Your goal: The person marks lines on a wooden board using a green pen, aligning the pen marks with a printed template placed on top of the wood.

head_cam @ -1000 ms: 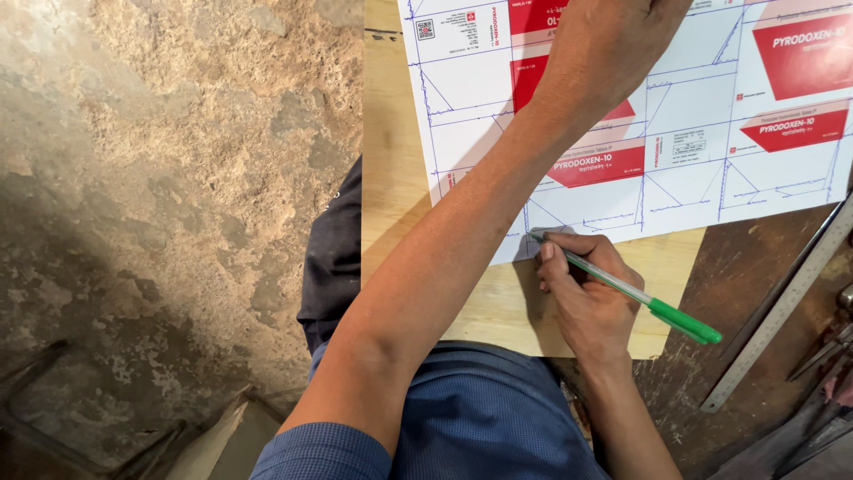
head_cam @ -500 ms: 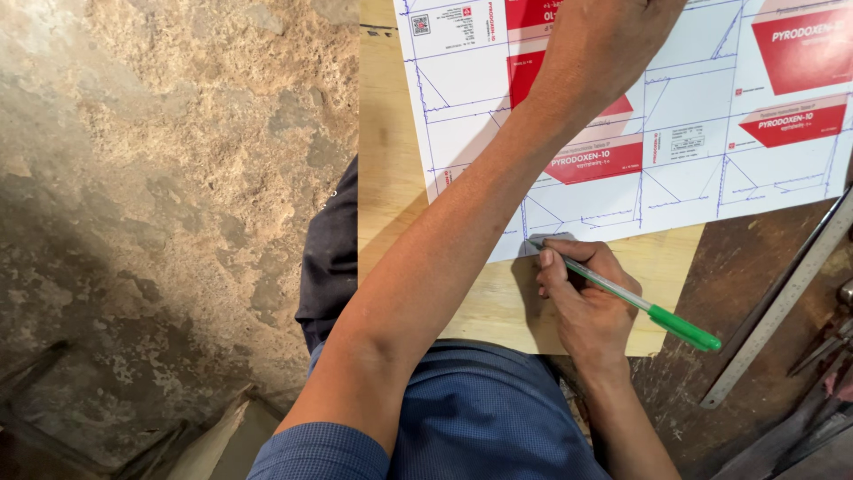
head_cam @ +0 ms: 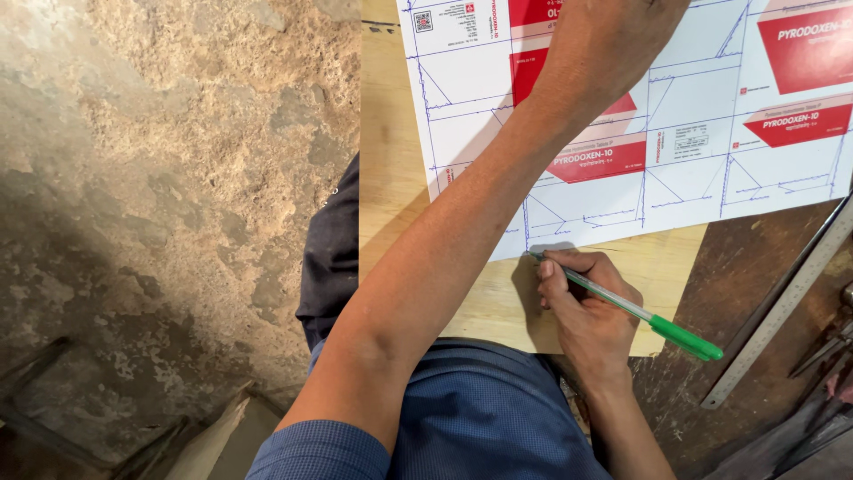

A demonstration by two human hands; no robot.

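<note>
head view looks down at two bare hands at work on a board. the right hand (head_cam: 586, 307) has its fingers closed around a pen (head_cam: 626, 307) with a clear barrel and a green cap end. the pen tip sticks out just past the fingertips and touches the bottom edge of a printed sheet (head_cam: 711, 133). the green end pokes out behind the hand, off to the side. the pen looks light, thin and stiff, and a bit smooth, so a pinch low down near the tip, like now, looks like the steady place to hold it. the left hand (head_cam: 613, 36) lies across the sheet, well above the right fingers. its fingers run out of the top of the picture, so i cannot tell if they are spread flat or curled. the sheet is white with red blocks and blue lines. it looks thin and bendy and could slide or crease, so pressing flat on its middle looks best. under it is a pale wooden board (head_cam: 400, 178), which shows just below the fingers. a long metal ruler (head_cam: 782, 302) lies apart from the right hand, past the green pen end, on a dark table (head_cam: 711, 293).
</note>
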